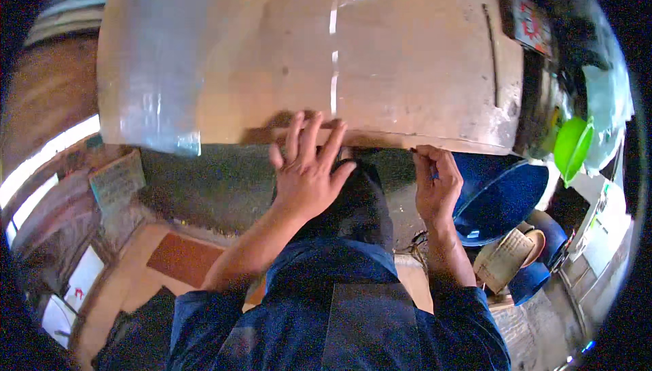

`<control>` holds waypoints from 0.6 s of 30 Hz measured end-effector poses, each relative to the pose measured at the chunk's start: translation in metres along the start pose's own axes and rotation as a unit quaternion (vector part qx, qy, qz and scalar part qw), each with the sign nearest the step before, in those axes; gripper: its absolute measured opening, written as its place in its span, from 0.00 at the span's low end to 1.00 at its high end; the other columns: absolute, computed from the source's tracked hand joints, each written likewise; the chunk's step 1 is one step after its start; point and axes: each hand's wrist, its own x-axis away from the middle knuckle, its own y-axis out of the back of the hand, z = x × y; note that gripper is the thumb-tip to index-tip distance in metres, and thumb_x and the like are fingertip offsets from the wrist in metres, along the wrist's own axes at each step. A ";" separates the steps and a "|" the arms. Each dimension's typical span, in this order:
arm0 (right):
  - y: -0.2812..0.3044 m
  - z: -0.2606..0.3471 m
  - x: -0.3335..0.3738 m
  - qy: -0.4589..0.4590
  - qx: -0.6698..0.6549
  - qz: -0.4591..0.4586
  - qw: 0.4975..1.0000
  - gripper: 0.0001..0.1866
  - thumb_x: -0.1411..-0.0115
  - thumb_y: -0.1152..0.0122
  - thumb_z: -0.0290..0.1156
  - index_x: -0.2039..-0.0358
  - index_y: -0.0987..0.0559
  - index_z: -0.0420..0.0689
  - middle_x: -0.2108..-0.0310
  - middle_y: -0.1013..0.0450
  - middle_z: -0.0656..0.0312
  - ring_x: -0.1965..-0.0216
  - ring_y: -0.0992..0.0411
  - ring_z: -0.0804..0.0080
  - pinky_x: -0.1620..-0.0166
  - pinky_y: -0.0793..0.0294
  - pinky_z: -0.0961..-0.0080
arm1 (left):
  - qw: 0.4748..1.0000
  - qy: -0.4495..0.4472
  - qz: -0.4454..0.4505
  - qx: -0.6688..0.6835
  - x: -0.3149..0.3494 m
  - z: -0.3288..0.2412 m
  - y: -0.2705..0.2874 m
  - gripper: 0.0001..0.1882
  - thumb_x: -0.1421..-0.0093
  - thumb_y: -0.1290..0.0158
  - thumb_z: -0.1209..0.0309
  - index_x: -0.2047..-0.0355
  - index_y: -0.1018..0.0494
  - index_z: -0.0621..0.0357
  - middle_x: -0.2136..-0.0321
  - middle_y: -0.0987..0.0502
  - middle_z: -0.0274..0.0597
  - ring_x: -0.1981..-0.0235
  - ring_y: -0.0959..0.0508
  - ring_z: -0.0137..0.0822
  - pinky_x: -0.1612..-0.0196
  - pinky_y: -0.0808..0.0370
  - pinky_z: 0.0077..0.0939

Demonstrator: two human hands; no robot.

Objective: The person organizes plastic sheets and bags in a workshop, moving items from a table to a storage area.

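Note:
My left hand (pixel 307 174) is open, fingers spread, with its fingertips on the near edge of a worktop (pixel 394 65) covered in a tan, cardboard-like sheet. A narrow brown band runs along that edge by the fingertips; whether it is a loose strip or shadow I cannot tell. At the same edge, farther right, my right hand (pixel 438 184) is closed in a pinch. A small dark bit shows at its fingertips, too small to name. Clear shiny tape (pixel 156 65) covers the left part of the sheet.
A thin dark line or rod (pixel 490 55) runs along the worktop's right side. Right of the worktop hangs a bright green, bowl-like item (pixel 572 148). Below it are a large blue basin (pixel 502 201) and a beige block (pixel 504 260). A reddish-brown mat (pixel 182 260) lies on the floor at left.

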 end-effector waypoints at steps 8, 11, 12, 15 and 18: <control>0.067 -0.083 -0.066 -0.052 -0.003 -0.238 0.970 0.05 0.43 0.40 0.26 0.65 0.22 0.41 0.72 0.26 0.66 0.69 0.31 0.83 0.66 0.32 0.85 | 0.992 -0.019 -0.005 0.121 0.046 0.010 -0.009 0.29 0.45 0.46 0.55 0.45 0.34 0.51 0.44 0.40 0.50 0.43 0.41 0.53 0.43 0.47 0.50; 0.078 -0.111 -0.090 -0.018 -0.018 -0.244 0.969 0.06 0.44 0.39 0.26 0.66 0.22 0.41 0.69 0.24 0.61 0.67 0.27 0.75 0.62 0.29 0.78 | 0.982 0.055 -0.011 0.179 0.048 0.013 -0.011 0.28 0.45 0.46 0.59 0.46 0.34 0.56 0.47 0.38 0.51 0.46 0.39 0.52 0.45 0.43 0.46; 0.079 -0.117 -0.097 -0.006 -0.020 -0.244 0.969 0.06 0.44 0.39 0.26 0.66 0.22 0.41 0.69 0.24 0.61 0.67 0.27 0.74 0.61 0.29 0.78 | 0.981 0.056 -0.039 0.183 0.044 0.014 -0.013 0.24 0.43 0.48 0.61 0.47 0.33 0.58 0.51 0.34 0.52 0.48 0.36 0.51 0.45 0.41 0.44; 0.082 -0.120 -0.116 -0.021 0.023 -0.216 0.976 0.07 0.44 0.39 0.28 0.65 0.21 0.43 0.67 0.24 0.60 0.66 0.26 0.71 0.60 0.28 0.76 | 0.952 0.123 -0.058 0.273 0.036 0.016 -0.012 0.19 0.40 0.51 0.65 0.52 0.32 0.62 0.58 0.29 0.52 0.56 0.30 0.48 0.50 0.34 0.38; 0.079 -0.106 -0.124 -0.059 0.077 -0.196 0.976 0.08 0.43 0.40 0.31 0.64 0.21 0.44 0.65 0.24 0.59 0.63 0.25 0.66 0.59 0.28 0.72 | 0.850 0.243 -0.082 0.459 0.030 0.022 -0.016 0.18 0.37 0.52 0.61 0.55 0.30 0.62 0.63 0.26 0.42 0.64 0.27 0.31 0.62 0.30 0.23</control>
